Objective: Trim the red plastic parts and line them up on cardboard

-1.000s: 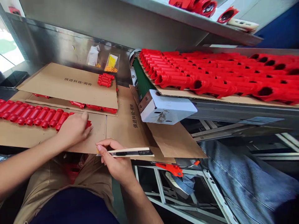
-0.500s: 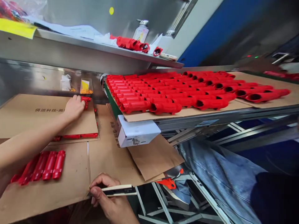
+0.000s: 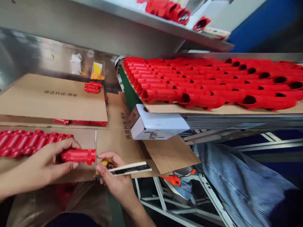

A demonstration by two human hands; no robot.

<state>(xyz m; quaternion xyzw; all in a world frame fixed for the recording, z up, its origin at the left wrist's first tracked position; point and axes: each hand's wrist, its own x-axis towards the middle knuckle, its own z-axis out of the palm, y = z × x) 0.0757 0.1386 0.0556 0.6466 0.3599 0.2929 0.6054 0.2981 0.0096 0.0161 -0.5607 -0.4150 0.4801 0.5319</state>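
Note:
My left hand [image 3: 55,159] is wrapped round a red ribbed tube [image 3: 79,155], which lies level just above the cardboard. Facing the tube's right end, my right hand [image 3: 115,176] grips a flat white-and-black tool [image 3: 131,168] that points right. Small yellow-orange pieces [image 3: 104,163] show between the fingers of my right hand. Several red tubes [image 3: 32,142] lie in a row on the cardboard beyond my left hand. A small bundle of red parts [image 3: 93,87] sits on the printed cardboard sheet [image 3: 47,105], with more red parts beneath that sheet.
A raised belt table on the right bears many red tubes [image 3: 203,100] on cardboard. A white box [image 3: 158,124] juts from its near corner. Orange pieces [image 3: 97,76] lie in a small tray at the back. A person's denim-clad leg [image 3: 232,176] is at lower right.
My left hand has come back from the cardboard stack and now holds a red tube near my right hand. Yellow-orange pieces now show in my right hand. The view has shifted.

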